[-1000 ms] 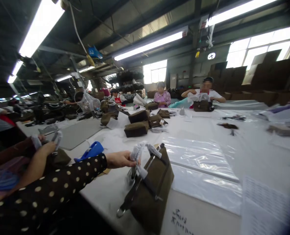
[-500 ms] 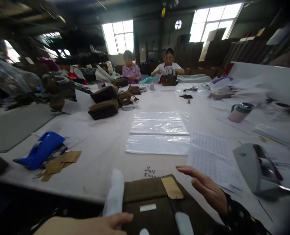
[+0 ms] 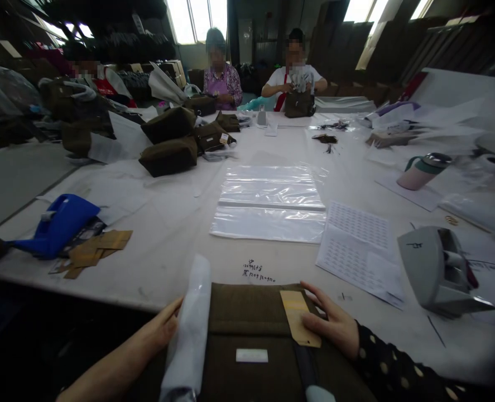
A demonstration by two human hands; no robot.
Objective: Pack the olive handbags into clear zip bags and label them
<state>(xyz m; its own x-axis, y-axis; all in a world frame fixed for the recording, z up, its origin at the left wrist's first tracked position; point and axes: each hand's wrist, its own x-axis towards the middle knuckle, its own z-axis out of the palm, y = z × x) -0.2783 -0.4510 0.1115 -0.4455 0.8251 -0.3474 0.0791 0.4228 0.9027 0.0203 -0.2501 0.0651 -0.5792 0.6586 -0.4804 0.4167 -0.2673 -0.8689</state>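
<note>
A dark olive fabric bag (image 3: 247, 312) lies at the table's near edge, with a small white label on its front. A tan paper tag (image 3: 297, 315) rests at its upper right. White wrapping covers a strap (image 3: 195, 324) along the bag's left side. My left hand (image 3: 166, 326) grips the bag's left side, its fingertips partly hidden behind the wrapped strap. At the upper right corner, my right hand (image 3: 331, 321) holds the bag, thumb on the front by the tag and fingers over the top edge.
Clear plastic bags (image 3: 270, 204) lie ahead, beside printed sheets (image 3: 360, 251). A grey tape dispenser (image 3: 435, 271) and pink cup (image 3: 423, 172) stand right. Left are a blue tape dispenser (image 3: 61, 223), tan tags (image 3: 94, 251) and olive bags (image 3: 169, 153). Several people sit beyond.
My right hand has come down onto the bag's upper right corner. My left hand has moved from the front to the bag's left side. The view has tilted down.
</note>
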